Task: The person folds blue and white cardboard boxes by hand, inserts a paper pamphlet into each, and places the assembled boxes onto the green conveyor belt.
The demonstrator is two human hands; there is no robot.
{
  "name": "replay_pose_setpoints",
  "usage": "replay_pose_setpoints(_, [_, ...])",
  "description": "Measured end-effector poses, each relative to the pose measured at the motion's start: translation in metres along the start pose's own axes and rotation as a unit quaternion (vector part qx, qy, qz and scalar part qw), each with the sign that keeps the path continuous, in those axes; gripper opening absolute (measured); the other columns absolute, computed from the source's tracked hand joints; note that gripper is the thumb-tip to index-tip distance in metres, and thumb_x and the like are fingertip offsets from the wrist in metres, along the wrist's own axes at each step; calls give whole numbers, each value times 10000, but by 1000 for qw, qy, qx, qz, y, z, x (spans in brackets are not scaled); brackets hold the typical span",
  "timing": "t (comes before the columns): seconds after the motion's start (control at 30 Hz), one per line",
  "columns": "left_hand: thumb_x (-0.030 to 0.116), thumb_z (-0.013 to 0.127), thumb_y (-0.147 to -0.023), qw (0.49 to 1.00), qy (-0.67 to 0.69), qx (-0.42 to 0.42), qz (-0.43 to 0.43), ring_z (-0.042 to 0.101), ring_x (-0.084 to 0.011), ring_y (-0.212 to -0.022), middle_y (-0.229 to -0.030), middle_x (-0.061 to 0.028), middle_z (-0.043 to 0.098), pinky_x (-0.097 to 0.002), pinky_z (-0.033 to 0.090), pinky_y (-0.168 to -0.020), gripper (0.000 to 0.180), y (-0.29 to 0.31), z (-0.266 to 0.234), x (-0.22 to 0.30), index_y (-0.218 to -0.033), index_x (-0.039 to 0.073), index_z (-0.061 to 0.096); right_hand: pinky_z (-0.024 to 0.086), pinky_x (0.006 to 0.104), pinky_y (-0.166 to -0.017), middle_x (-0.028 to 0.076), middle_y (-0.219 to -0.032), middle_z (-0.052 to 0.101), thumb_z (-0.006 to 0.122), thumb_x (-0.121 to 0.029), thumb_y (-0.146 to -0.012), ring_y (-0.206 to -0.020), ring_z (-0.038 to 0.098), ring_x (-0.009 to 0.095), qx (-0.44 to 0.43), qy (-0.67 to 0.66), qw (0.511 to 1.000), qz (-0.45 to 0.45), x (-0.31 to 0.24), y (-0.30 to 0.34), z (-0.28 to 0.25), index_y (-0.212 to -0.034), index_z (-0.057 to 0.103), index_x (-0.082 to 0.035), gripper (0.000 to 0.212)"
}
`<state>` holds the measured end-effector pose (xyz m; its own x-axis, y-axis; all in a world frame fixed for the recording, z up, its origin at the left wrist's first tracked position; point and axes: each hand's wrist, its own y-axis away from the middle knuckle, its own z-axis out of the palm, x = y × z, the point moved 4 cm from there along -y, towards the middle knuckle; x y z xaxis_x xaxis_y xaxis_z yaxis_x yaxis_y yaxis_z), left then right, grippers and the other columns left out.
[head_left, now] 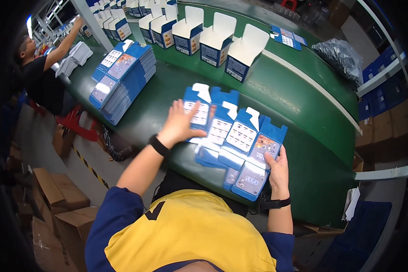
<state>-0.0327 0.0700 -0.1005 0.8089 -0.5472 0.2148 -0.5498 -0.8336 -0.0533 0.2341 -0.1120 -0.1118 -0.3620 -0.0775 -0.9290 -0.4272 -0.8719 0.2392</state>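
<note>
The right hand (279,168) is pinching the right edge of a flattened blue carton (250,180), thumb on top, while the left hand (177,123) is lying palm-down, fingers spread wide, on a second carton blank (200,119); both are overlapping others in a fan on the green worktable (313,172)! A thick stack of carton blanks (124,79) is standing at the left, between the hands and a co-worker (43,72) who is stretching out an arm. Crumpled clear plastic (337,55) is lying far right. Beyond the fan, erected cartons (218,38) are lining up, lids raised, white inner walls showing, their bottoms hiding from view
</note>
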Motion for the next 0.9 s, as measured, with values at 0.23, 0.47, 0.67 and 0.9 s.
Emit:
replay_pose_setpoints(0.23, [477,670,-778,985,106,95,95,374,-413,-1253,-1328,-322,378,-509,284,-1038,749,10,-24,82,-1373,100,416,469,301,-888,143,-1173,564,591,10,-859,-1021,583,191,44,-6,997,-66,-46,40,-17,-1344,323,7,554])
replay_pose_setpoints(0.47, [307,629,-880,691,720,59,5,450,-217,-1186,-1260,-162,483,-397,374,-985,536,14,-71,124,-1314,38,464,482,297,-818,137,-1079,611,593,36,-843,-923,602,174,136,238,885,-375,-79,90,31,-1339,320,63,567])
replay_pose_setpoints(0.67, [404,695,-806,650,729,184,106,525,-206,-1122,-1189,-115,540,-336,384,-1000,725,23,-93,142,-1356,66,365,521,348,-745,187,-1029,647,674,-27,-769,-903,640,315,-102,333,776,-525,-87,90,56,-1220,502,-29,482])
replay_pose_setpoints(0.9, [344,801,-703,602,789,62,109,491,-192,-1118,-1166,-104,519,-351,356,-1006,858,22,-90,146,-1381,91,340,529,366,-726,203,-1044,648,688,-59,-761,-912,636,369,-147,267,756,-579,-92,97,54,-1218,533,-154,492])
